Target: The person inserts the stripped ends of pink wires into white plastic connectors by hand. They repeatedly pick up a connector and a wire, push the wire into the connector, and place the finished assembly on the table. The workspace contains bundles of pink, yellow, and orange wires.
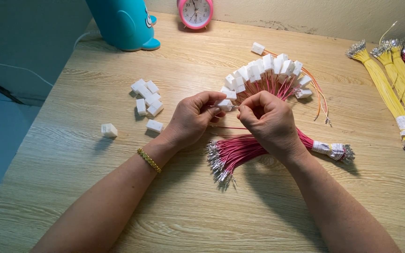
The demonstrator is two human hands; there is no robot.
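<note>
Wire and plastic, light stuff both — the left hand (191, 117) pinches a small white connector housing (224, 104) between thumb and fingertips, while the right hand (268, 119) has its fingers closed tight on a thin pink wire (226, 127) close to the tip, just beside the housing. I'd judge the housing hard, a bit slick and best held by its flat sides; the wire is limp, so a grip close to the metal end suits it. Under the wrists lies a taped bundle of pink wires (254, 146); finished white plugs (270, 68) fan out behind. Loose housings (147, 99) sit left on the pale wood-grain table (188, 206) — yellow wire bundles (390, 91), a pink clock (195, 12) and a blue object (123, 21) stand at the edges.
</note>
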